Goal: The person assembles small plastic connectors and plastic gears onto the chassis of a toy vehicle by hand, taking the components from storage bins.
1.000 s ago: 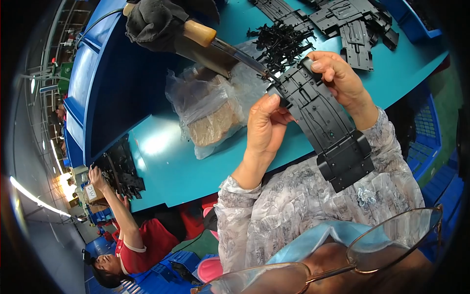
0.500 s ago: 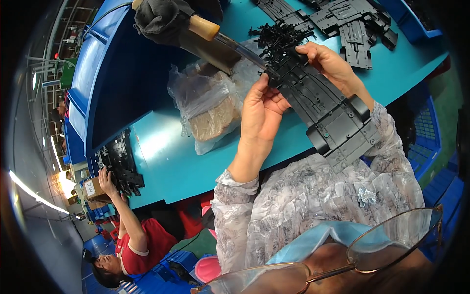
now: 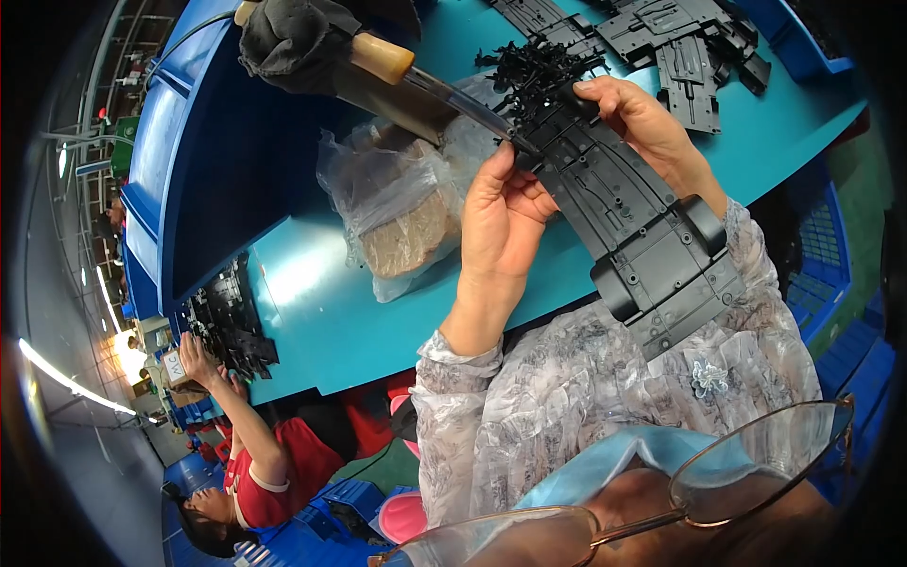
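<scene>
Your left hand (image 3: 499,227) and right hand (image 3: 652,132) were apart from each other, both clamped on the far end of one black panel (image 3: 628,213), left and right edges respectively; some fingertips were hidden under it. Turquoise table (image 3: 302,345): near edge partly covered by your left forearm. Blue bin (image 3: 146,227), left: cut off at top, interior too dark to read. Co-worker in red (image 3: 291,454), lower left: one hand rested by a carton, its grip unclear. Your panel slanted from the table toward your blouse (image 3: 567,397); whether its near end touched the cloth could not be told. Beyond your right hand, more black panels (image 3: 690,85) overlapped, hiding one another. Clear bag (image 3: 411,227): brownish contents blurred by the plastic. Heap of small black pieces (image 3: 543,71): too tangled to separate, partly behind your panel. Wooden-handled tool (image 3: 383,59): rear end masked by dark cloth (image 3: 293,42); tip, by your left thumb, indistinct.
</scene>
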Action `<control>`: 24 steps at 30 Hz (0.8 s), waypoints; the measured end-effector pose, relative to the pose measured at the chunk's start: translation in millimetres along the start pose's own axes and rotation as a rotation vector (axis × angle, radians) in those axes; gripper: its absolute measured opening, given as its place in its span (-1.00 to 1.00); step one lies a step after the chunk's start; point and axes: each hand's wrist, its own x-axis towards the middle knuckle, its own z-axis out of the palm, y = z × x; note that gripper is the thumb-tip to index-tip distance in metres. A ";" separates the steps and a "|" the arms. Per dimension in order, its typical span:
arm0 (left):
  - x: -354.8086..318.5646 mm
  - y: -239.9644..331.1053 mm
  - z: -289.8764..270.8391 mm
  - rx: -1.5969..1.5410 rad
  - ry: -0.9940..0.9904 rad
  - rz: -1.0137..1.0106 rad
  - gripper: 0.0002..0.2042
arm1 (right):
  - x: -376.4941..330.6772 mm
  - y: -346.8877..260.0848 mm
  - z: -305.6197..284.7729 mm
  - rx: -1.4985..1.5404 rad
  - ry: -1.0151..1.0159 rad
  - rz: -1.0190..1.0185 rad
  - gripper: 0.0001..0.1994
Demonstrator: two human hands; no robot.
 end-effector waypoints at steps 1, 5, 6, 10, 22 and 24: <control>-0.5 0.1 -0.4 0.000 0.002 0.001 -0.78 | 0.1 0.1 1.2 -0.006 0.013 -0.002 -0.85; -1.6 -0.4 -2.8 -0.024 -0.015 -0.001 -0.77 | -1.5 1.7 3.3 0.011 0.054 -0.009 -0.86; -1.9 -0.4 -1.9 -0.022 -0.013 0.005 -0.77 | -1.3 0.8 3.2 0.023 0.033 0.000 -0.88; -2.4 2.5 -4.3 -0.011 -0.118 -0.037 -0.84 | -3.0 -0.7 6.4 0.052 0.031 -0.002 -0.89; -2.0 0.8 -4.0 -0.022 0.005 -0.001 -0.76 | -1.3 2.2 7.6 0.012 0.062 -0.017 -0.90; -1.5 0.3 -4.9 -0.030 -0.008 0.003 -0.77 | 0.6 3.4 2.2 -0.024 0.035 -0.030 -0.90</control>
